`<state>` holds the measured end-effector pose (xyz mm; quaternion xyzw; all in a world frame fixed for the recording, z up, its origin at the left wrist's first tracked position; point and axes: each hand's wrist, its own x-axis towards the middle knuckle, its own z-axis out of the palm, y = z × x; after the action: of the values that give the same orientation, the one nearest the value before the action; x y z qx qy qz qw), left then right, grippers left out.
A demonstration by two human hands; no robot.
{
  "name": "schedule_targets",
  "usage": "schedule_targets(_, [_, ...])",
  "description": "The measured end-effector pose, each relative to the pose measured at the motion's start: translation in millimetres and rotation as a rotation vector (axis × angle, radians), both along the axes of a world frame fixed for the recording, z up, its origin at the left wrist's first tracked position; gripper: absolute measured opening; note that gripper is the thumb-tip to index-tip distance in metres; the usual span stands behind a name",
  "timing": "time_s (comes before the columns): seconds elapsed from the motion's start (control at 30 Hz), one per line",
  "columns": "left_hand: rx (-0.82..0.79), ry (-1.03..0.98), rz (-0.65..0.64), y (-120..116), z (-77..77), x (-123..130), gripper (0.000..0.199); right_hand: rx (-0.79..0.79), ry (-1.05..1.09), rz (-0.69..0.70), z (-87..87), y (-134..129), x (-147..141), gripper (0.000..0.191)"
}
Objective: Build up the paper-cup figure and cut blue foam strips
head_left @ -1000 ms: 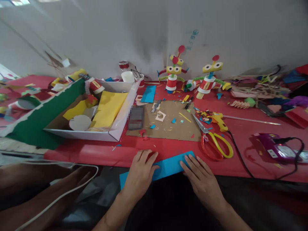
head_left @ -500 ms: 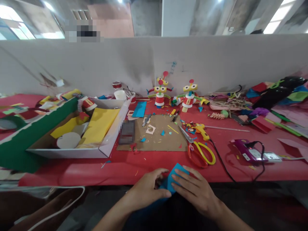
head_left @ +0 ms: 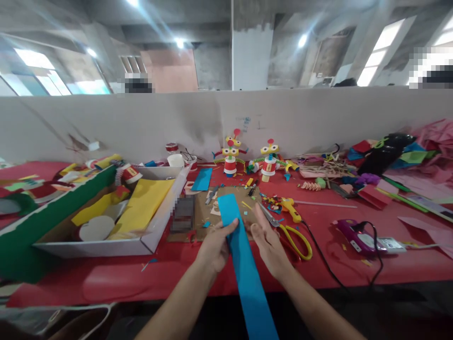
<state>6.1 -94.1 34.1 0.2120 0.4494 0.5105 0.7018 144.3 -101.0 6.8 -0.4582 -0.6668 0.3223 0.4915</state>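
Observation:
A long blue paper strip (head_left: pixel 246 271) slants from above the cardboard mat down past the table's front edge. My left hand (head_left: pixel 215 243) grips its left edge near the upper end, thumb on top. To the right of the strip, my right hand (head_left: pixel 271 245) is raised with its fingers apart and nothing in it. Scissors with red and yellow handles (head_left: pixel 300 243) lie just beyond my right hand. Behind the hands is the cardboard mat (head_left: pixel 198 226), strewn with paper scraps and a grey cutter (head_left: pixel 212 194).
At the left stands a white box (head_left: pixel 95 250) with yellow paper. Paper robot figures (head_left: pixel 230 165) (head_left: pixel 269 166) stand at the back. A yellow glue gun (head_left: pixel 292 209), its black cable and a purple power socket (head_left: pixel 356 237) lie to the right.
Both hands have risen and moved forward over the table. The blue paper, earlier held folded between both hands, is now stretched out long. My right hand has let go of it. The view has tilted up.

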Motion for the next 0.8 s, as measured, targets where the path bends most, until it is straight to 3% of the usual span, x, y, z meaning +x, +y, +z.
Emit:
schedule_targets(0.07, [0.041, -0.023, 0.082, 23, -1.8, 2, 0.018, -0.258, 0.089, 0.108, -4.4, 4, -9, 0.05])
schedule_targets(0.13, [0.047, -0.03, 0.096, 45, -4.2, 1, 0.016, -0.393, 0.127, 0.19, -9.3, 4, -13, 0.043])
schedule_targets(0.33, [0.079, -0.028, 0.293, 101, -7.8, -20, 0.021, -0.509, 0.163, 0.225, -25.4, -18, 5, 0.039])
schedule_targets(0.47, [0.14, -0.079, 0.408, 116, -8.2, -35, 0.019, -0.635, 0.142, 0.213, -29.4, -23, 18, 0.046])
schedule_targets(0.53, [0.216, -0.095, 0.356, 113, -9.9, -35, 0.019, -0.612, 0.128, 0.185, -25.9, -11, 15, 0.045])
schedule_targets(0.67, [0.228, -0.011, -0.093, 97, -19.0, -24, 0.029, -0.448, 0.065, 0.1, -12.8, 30, -11, 0.037])
schedule_targets(0.7, [0.218, 0.021, -0.151, 95, -22.7, -22, 0.032, -0.409, 0.031, 0.098, -9.7, 39, -19, 0.035])
schedule_targets(0.73, [0.216, 0.05, -0.153, 95, -26.8, -20, 0.035, -0.382, -0.012, 0.093, -7.2, 46, -24, 0.033])
schedule_targets(0.8, [0.262, 0.089, -0.037, 99, -35.3, -21, 0.039, -0.303, -0.144, 0.069, -5.2, 49, -26, 0.029])
